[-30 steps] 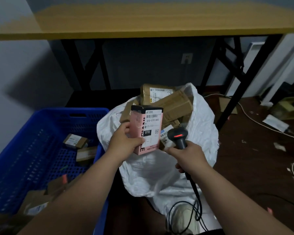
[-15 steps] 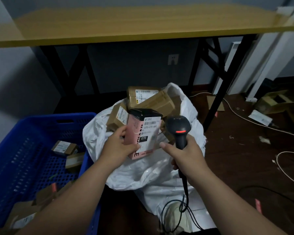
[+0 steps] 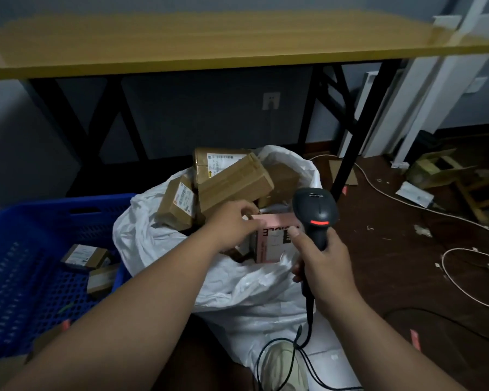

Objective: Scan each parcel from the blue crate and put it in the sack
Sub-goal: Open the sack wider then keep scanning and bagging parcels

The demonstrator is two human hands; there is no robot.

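STEP: bagging | left hand [image 3: 232, 224] gripped the pink cardboard parcel [image 3: 274, 241] by its top edge, lowering it among brown boxes in the white plastic sack [image 3: 158, 235] | right hand [image 3: 326, 263] clasped the black handheld scanner [image 3: 315, 215] upright, held aside | blue plastic crate [image 3: 26, 249] held more parcels

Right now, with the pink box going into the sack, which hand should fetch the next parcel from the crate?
Left. The left hand is beside the blue crate and only pinches the pink box. The right hand grips the scanner.
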